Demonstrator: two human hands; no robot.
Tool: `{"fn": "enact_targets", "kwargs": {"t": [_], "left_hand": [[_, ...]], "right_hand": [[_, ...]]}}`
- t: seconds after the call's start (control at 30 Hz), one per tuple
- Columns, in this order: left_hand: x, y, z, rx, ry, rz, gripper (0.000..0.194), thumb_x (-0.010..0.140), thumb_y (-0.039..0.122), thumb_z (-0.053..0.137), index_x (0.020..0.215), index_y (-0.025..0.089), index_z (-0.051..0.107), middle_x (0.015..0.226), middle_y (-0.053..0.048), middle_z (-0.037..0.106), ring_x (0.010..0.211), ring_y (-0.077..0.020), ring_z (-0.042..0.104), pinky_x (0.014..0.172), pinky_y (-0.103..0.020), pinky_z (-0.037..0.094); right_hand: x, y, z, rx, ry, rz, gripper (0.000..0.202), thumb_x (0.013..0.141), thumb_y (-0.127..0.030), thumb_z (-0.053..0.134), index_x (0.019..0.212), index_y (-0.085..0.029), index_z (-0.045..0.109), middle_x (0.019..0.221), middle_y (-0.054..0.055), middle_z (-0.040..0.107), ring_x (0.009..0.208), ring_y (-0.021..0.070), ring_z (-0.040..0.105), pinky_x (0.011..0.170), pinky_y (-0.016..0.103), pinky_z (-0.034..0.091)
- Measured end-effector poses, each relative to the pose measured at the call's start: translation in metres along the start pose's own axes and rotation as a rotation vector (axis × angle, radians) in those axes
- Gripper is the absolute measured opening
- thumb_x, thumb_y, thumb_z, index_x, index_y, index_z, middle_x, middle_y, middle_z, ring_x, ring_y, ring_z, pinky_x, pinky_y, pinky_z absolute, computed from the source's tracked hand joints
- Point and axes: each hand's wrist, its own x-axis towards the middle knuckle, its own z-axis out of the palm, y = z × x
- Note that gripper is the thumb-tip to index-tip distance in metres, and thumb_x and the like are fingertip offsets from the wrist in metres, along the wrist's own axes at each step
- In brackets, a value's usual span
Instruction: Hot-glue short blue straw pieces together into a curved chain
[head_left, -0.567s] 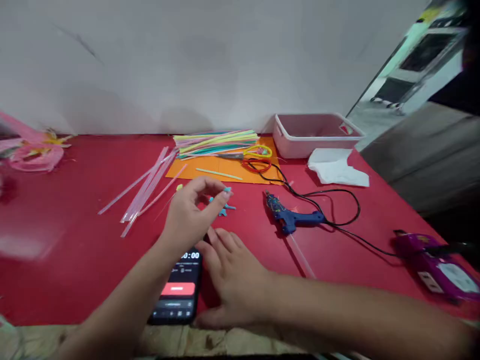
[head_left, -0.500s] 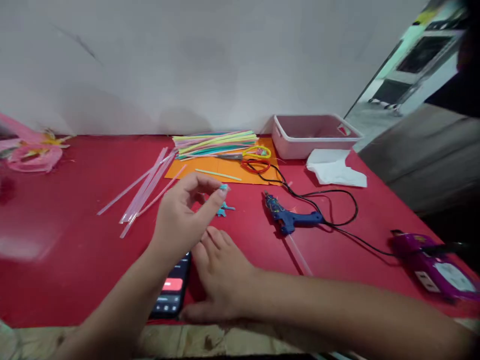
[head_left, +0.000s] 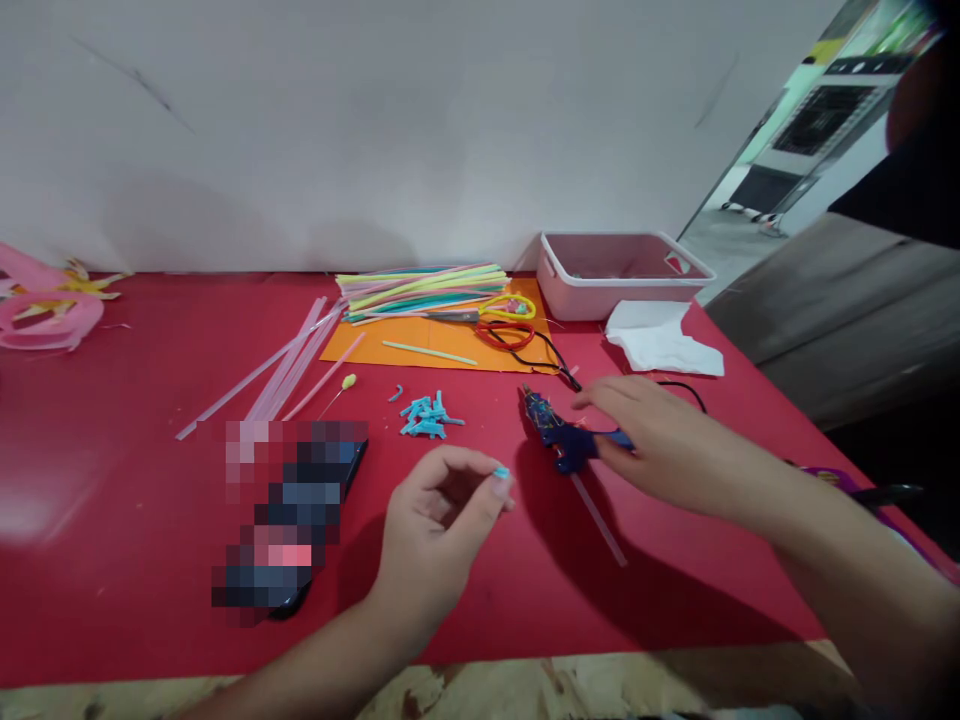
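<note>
My left hand (head_left: 442, 540) is closed in a pinch on a small light-blue piece (head_left: 502, 473), seemingly a cut bit of pipe cleaner, held above the red table. My right hand (head_left: 660, 440) reaches over the blue handle of a hot glue gun (head_left: 574, 445), thumb and forefinger apart on either side of it. Whether the palm touches the handle cannot be seen. The gun lies on the table with a clear glue stick (head_left: 598, 520) in its back. A heap of short light-blue pieces (head_left: 427, 415) lies between my hands, farther back.
A phone (head_left: 300, 520) lies at left, near clear glue sticks (head_left: 285, 365) and a yellow-tipped pin (head_left: 348, 382). Behind are pipe cleaners (head_left: 420, 288) and scissors (head_left: 506, 320) on orange card (head_left: 360, 345). A pink bin (head_left: 600, 295), white tissue (head_left: 664, 340) and black cord (head_left: 686, 392) are at right.
My right hand has left the table beside the phone and moved right to the glue gun. My left hand, with the blue piece, has moved right and nearer, uncovering the blue heap.
</note>
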Motion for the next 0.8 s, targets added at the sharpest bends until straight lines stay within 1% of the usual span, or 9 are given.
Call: {"fn": "enact_targets", "kwargs": {"t": [0.07,0.13,0.17,0.27,0.33,0.43,0.57,0.67,0.8], "left_hand": [[0.003,-0.01,0.002,-0.032,-0.021,-0.176,0.015,0.075,0.023,0.084,0.08,0.017,0.072,0.066,0.001,0.07,0.06,-0.0101,0.067,0.061,-0.019,0.055],[0.004,-0.017,0.004,-0.037,-0.053,-0.296,0.017,0.073,0.026,0.086,0.081,0.016,0.075,0.064,0.001,0.07,0.06,-0.0098,0.065,0.059,-0.019,0.052],[0.005,-0.02,0.004,-0.036,-0.061,-0.332,0.019,0.072,0.028,0.087,0.083,0.016,0.077,0.064,0.0,0.071,0.06,-0.0098,0.064,0.059,-0.019,0.051],[0.005,-0.025,0.003,-0.03,-0.059,-0.374,0.023,0.07,0.03,0.089,0.086,0.016,0.08,0.066,-0.001,0.073,0.062,-0.01,0.065,0.06,-0.019,0.05],[0.005,-0.026,0.001,-0.037,-0.041,-0.389,0.025,0.07,0.032,0.09,0.087,0.017,0.081,0.066,-0.001,0.073,0.063,-0.0098,0.065,0.061,-0.019,0.05],[0.005,-0.026,-0.003,-0.072,0.007,-0.433,0.028,0.067,0.035,0.093,0.086,0.018,0.082,0.067,0.0,0.073,0.062,-0.0093,0.065,0.06,-0.018,0.051],[0.006,-0.025,-0.007,-0.133,0.051,-0.486,0.032,0.063,0.037,0.096,0.087,0.019,0.083,0.073,-0.001,0.075,0.066,-0.0102,0.068,0.066,-0.019,0.055],[0.006,-0.023,-0.009,-0.166,0.098,-0.517,0.036,0.061,0.037,0.097,0.089,0.019,0.083,0.078,-0.001,0.078,0.071,-0.0113,0.071,0.072,-0.02,0.058],[0.005,-0.019,-0.009,-0.194,0.129,-0.532,0.038,0.06,0.034,0.098,0.09,0.018,0.081,0.081,-0.001,0.077,0.073,-0.0117,0.072,0.075,-0.022,0.06]], "right_hand": [[-0.011,0.029,0.005,0.009,-0.09,0.033,0.047,0.072,-0.007,0.06,0.116,-0.023,0.067,0.119,0.01,0.071,0.116,0.0314,0.065,0.099,0.044,0.051],[-0.017,0.042,0.019,0.166,-0.141,0.084,0.051,0.068,-0.006,0.06,0.115,-0.024,0.067,0.117,0.009,0.071,0.114,0.0304,0.065,0.101,0.043,0.05],[-0.017,0.043,0.027,0.278,-0.096,0.143,0.051,0.066,-0.005,0.06,0.113,-0.023,0.068,0.114,0.009,0.071,0.114,0.0307,0.064,0.102,0.044,0.048],[-0.013,0.038,0.049,0.366,0.001,0.218,0.044,0.066,-0.007,0.06,0.107,-0.021,0.068,0.112,0.012,0.07,0.114,0.0331,0.06,0.104,0.049,0.045],[-0.011,0.035,0.055,0.453,0.062,0.268,0.038,0.066,-0.01,0.063,0.102,-0.021,0.068,0.107,0.011,0.07,0.109,0.0325,0.06,0.102,0.049,0.045],[-0.012,0.037,0.051,0.654,0.161,0.358,0.029,0.072,-0.019,0.067,0.1,-0.023,0.067,0.099,0.007,0.07,0.094,0.0265,0.061,0.089,0.042,0.049],[-0.013,0.04,0.038,1.01,0.297,0.428,0.011,0.082,-0.031,0.055,0.09,-0.025,0.059,0.083,0.003,0.066,0.082,0.0222,0.063,0.079,0.039,0.054],[-0.009,0.034,0.033,1.217,0.347,0.442,0.012,0.077,-0.029,0.059,0.087,-0.026,0.054,0.078,0.001,0.063,0.079,0.0212,0.065,0.078,0.041,0.056],[-0.007,0.024,0.034,1.351,0.373,0.438,0.027,0.068,-0.021,0.069,0.089,-0.028,0.053,0.075,-0.004,0.061,0.076,0.0177,0.064,0.079,0.038,0.056]]}}
